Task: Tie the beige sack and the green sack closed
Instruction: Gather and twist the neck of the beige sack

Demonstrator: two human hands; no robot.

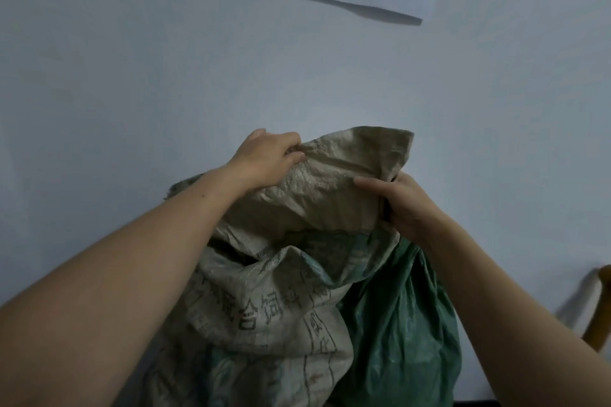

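The left hand (264, 157) is at the left of the beige sack (291, 274), and its fingers (291, 155) pinch the top left edge of the sack's mouth. The beige sack stands by the pale wall (132, 59), with its top cloth pulled up and its mouth untied. On the sack's right side the right hand (401, 205) grips the top right edge with closed fingers, and the green sack (403, 317) leans against the beige sack, just below that hand.

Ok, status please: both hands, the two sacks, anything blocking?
Left hand and right hand both gripping the beige sack top. Mouth not yet tied. Green sack beside it, untouched. Nothing blocking.
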